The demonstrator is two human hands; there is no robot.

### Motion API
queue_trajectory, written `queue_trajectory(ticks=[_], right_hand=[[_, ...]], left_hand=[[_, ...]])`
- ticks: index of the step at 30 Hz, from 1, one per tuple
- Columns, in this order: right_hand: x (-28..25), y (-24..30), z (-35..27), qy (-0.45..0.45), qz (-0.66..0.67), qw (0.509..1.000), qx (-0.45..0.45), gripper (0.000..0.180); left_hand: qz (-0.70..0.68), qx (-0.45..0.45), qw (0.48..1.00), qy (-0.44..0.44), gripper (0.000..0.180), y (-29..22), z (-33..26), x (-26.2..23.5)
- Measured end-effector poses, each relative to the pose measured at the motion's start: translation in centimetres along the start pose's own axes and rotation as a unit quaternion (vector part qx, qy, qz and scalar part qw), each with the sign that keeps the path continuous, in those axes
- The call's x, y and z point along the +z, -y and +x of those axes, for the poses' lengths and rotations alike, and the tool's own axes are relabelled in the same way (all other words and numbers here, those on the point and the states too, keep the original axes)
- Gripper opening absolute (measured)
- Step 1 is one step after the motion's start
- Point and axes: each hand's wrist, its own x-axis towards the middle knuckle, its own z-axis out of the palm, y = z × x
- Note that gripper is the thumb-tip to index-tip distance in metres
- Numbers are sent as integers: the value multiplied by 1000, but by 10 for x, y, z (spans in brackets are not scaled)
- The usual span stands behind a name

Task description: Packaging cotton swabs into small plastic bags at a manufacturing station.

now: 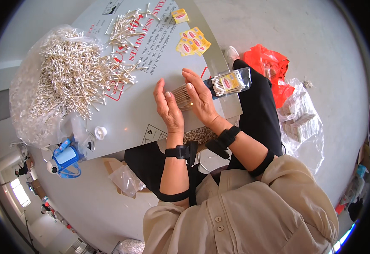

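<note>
Over the near part of the surface [138,108], the swab bundle [181,97] sits between your left hand [169,111] and right hand [202,100]; grip: palms facing, fingers extended, can't tell if pinching. Clear swab packet [230,83] just right of your right hand, yellow cards [193,41] beyond, big loose swab pile [71,72] left

- Was bright overall, under soft, fairly even light.
- Burned out to white at the window [20,193], lower left; flared bluish-white near the lower right rim.
- Glinted in small warm spots on the bench [128,144] and in pale highlights along the plastic bag [21,97].
- Looked crisp around the left hand [168,108] and right hand [201,99], softer in the far background.
- Curved strongly toward the rim; dropped to black in the corners.
</note>
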Motion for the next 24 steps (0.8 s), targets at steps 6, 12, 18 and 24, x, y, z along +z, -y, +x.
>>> queue_trajectory(ticks=[6, 12, 18, 24], right_hand=[[-8, -4, 3, -31, 86, 995, 40, 40], [-18, -2, 5, -47, 164, 983, 73, 39], [-14, -3, 5, -74, 131, 987, 60, 35], [-17, -3, 4, -40, 62, 996, 44, 35]], left_hand=[[-100, -12, 995, -5, 48, -6, -2, -9], [283, 167, 937, 117, 38, -17, -13, -33], [316, 170, 927, 108, 22, -14, -18, -30], [308, 187, 929, 86, 20, -16, -22, -28]])
